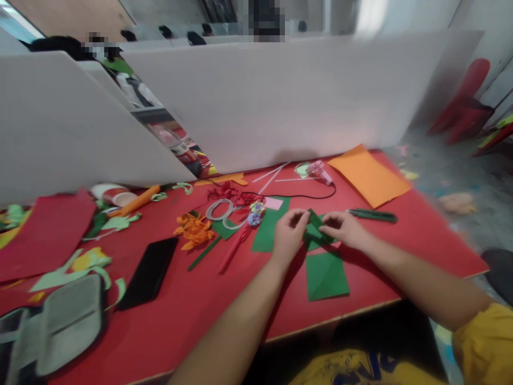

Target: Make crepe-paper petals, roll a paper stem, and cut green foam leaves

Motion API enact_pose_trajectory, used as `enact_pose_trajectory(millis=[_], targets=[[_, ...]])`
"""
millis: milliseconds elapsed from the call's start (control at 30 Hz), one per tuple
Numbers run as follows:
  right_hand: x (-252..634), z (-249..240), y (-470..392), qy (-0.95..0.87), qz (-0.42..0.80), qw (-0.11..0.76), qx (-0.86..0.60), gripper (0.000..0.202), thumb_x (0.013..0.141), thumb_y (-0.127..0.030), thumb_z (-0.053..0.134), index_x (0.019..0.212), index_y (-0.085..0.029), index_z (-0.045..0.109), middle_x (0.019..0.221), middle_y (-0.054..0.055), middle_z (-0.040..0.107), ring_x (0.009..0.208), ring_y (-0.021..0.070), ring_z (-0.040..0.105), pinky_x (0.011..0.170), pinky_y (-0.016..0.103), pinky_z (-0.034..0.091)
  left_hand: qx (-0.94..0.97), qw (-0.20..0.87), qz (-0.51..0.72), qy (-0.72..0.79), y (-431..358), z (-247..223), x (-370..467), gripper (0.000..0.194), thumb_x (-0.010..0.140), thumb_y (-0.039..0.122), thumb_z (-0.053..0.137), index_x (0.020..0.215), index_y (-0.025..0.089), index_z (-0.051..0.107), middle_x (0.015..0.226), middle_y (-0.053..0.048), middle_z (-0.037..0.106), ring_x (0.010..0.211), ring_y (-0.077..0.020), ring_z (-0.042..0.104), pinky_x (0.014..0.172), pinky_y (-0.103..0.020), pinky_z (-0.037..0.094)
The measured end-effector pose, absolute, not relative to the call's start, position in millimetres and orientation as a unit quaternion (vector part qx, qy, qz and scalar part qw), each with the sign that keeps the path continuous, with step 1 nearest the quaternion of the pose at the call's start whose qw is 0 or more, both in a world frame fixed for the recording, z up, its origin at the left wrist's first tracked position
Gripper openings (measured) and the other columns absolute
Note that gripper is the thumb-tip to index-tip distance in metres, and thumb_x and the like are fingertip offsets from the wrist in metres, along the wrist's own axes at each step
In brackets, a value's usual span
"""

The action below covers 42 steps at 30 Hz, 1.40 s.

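Observation:
Between my two hands is a small piece of green paper (319, 223), held a little above the red table. My left hand (292, 235) pinches its left edge between thumb and fingers. On the other side, my right hand (345, 230) grips the right edge with its fingertips. Under and beside the hands lie more green sheets, one a large piece (264, 233) to the left. A green square (327, 276) rests in front, near the table edge. To the right of my right hand lies a green cutter knife (372, 215).
A pink glue gun (319, 171) with a black cord lies at the back. An orange sheet (371, 175) is at the back right. Leftward are orange paper petals (195, 230), a black phone (150, 272), and an open grey case (72, 323). White panels (280, 101) stand behind the table.

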State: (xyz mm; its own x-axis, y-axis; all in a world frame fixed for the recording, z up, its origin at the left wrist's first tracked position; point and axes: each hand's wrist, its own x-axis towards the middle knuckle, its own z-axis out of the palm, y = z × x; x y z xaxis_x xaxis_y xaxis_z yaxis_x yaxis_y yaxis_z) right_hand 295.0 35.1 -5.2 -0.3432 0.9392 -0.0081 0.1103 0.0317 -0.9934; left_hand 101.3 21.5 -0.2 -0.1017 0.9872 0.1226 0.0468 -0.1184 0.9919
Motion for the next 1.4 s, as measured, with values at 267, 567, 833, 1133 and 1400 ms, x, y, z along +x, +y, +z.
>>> enact_pose_trajectory(millis=[267,567,833,1133,1400], targets=[[309.9,-2.9,46.8,-0.654,0.544,0.326,-0.412,0.026,0.079,-0.043,0.083,0.088,-0.019,0.078,0.075,0.003,0.074,0.065,0.0161,0.065,0.062,0.029,0.052,0.599,0.504,0.414,0.465,24.1,-1.8,88.1,0.031,0.089,0.045,0.073,0.106,0.020,0.073,0.087,-0.003,0.072,0.069,-0.0151,0.066,0.060,-0.024,0.052],[316.0,3.6,54.2,-0.701,0.397,0.420,-0.417,0.010,0.083,-0.023,0.072,0.088,-0.024,0.081,0.087,0.005,0.078,0.078,0.0210,0.071,0.075,0.036,0.058,0.699,0.388,0.377,0.467,24.4,1.1,81.1,0.016,0.089,0.028,0.068,0.102,0.023,0.075,0.098,-0.006,0.079,0.090,-0.0214,0.075,0.074,-0.028,0.057],[310.4,2.7,47.9,-0.697,0.432,0.410,-0.398,0.018,0.077,-0.020,0.069,0.088,-0.022,0.084,0.083,0.004,0.074,0.073,0.0177,0.069,0.071,0.032,0.056,0.758,0.316,0.326,0.468,20.4,3.3,81.8,0.014,0.095,0.026,0.060,0.104,0.024,0.070,0.100,-0.003,0.079,0.085,-0.0192,0.072,0.076,-0.028,0.052],[310.2,-7.0,55.1,-0.612,0.544,0.425,-0.386,0.007,0.073,-0.026,0.078,0.077,-0.022,0.082,0.083,0.003,0.070,0.073,0.0174,0.071,0.070,0.031,0.057,0.747,0.310,0.326,0.490,20.1,7.6,79.6,0.013,0.087,0.017,0.058,0.098,0.023,0.063,0.083,0.002,0.069,0.066,-0.0140,0.059,0.064,-0.026,0.044],[311.1,-6.6,52.2,-0.722,0.375,0.438,-0.383,0.025,0.079,-0.013,0.066,0.086,-0.025,0.087,0.081,0.002,0.070,0.072,0.0163,0.067,0.071,0.030,0.054,0.756,0.333,0.328,0.457,20.6,7.3,82.2,0.027,0.097,0.041,0.067,0.113,0.024,0.080,0.109,-0.007,0.082,0.097,-0.0244,0.075,0.088,-0.035,0.055]])
